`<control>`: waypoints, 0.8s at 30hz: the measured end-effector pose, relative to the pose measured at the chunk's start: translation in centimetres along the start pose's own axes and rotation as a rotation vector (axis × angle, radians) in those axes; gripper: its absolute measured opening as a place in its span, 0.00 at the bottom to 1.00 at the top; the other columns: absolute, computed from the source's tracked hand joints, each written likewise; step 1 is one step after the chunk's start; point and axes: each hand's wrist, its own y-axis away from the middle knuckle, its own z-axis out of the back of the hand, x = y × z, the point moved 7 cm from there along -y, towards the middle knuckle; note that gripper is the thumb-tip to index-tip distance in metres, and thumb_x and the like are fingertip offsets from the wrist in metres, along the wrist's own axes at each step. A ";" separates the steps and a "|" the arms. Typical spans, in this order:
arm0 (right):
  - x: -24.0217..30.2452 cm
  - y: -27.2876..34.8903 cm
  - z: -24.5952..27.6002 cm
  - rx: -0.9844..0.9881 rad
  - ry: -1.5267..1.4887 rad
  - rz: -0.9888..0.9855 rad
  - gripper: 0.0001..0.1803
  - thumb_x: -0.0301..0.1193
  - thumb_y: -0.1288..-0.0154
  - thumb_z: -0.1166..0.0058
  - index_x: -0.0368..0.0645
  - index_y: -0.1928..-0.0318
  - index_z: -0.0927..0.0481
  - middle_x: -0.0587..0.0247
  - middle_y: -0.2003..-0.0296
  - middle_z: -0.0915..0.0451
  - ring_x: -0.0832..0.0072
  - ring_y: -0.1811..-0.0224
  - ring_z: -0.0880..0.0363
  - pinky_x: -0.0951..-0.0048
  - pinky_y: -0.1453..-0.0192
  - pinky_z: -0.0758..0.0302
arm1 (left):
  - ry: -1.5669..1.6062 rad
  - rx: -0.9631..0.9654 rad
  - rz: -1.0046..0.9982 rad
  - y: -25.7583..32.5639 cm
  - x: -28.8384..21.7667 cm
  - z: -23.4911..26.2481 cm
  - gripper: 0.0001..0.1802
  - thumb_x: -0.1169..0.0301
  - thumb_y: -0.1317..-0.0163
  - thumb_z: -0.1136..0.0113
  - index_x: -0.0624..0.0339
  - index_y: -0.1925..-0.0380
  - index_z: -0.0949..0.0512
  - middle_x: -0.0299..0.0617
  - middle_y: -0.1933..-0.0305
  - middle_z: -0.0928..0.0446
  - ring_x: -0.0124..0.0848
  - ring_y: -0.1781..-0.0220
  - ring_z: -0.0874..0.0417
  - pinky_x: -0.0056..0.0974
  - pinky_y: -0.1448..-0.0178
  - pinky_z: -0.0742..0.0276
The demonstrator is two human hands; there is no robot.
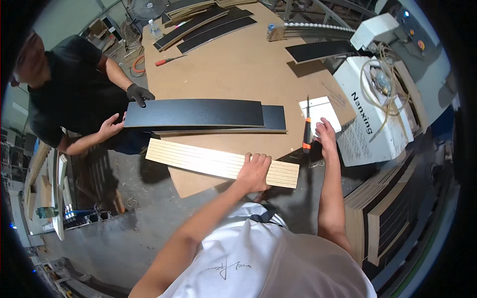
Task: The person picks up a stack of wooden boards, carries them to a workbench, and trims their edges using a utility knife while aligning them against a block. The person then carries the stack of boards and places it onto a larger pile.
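Note:
My left hand (254, 173) is closed around the right part of a long, pale slatted wooden board (203, 160), fingers over its far edge. The board lies tilted across the near corner of the worktable, its right end past the table's edge. My right hand (325, 136) is at a white pad (323, 110) on the table, fingers loosely bent and apart, with nothing seen in them. Just left of it is a slim pointed tool with an orange and black handle (307, 131); its exact kind is unclear.
Across the table (223, 74), a co-worker's hands, one gloved (139, 94), hold a dark panel (194, 113) over another. More dark panels (213, 30) lie at the far end, near a red-handled tool (169, 60). A white machine housing (370, 109) stands right, stacked boards (382, 213) below it.

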 end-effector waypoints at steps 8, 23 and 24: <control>-7.7 7.0 -1.9 0.165 -0.122 -0.097 0.19 0.45 0.25 0.53 0.44 0.49 0.21 0.75 0.65 0.23 0.86 0.64 0.27 0.80 0.64 0.32 | 0.166 -0.109 -0.118 1.9 2.9 1.1 0.53 0.46 0.59 0.26 0.62 0.36 0.37 0.53 0.36 0.34 0.48 0.31 0.35 0.60 0.31 0.45; -13.6 12.7 -5.7 0.034 -0.627 -0.192 0.35 0.53 0.23 0.67 0.32 0.37 0.31 0.57 0.43 0.26 0.66 0.38 0.29 0.64 0.32 0.35 | 1.315 -0.906 0.680 23.3 43.3 4.6 0.20 0.63 0.28 0.55 0.66 0.54 0.19 0.43 0.52 0.18 0.33 0.50 0.19 0.37 0.38 0.29; -14.1 12.9 -5.0 0.020 -0.651 -0.197 0.34 0.52 0.23 0.67 0.32 0.38 0.30 0.57 0.44 0.25 0.67 0.40 0.28 0.65 0.33 0.34 | 1.506 -0.783 0.660 21.0 42.3 3.6 0.22 0.61 0.27 0.57 0.66 0.52 0.19 0.43 0.51 0.18 0.32 0.49 0.20 0.37 0.38 0.30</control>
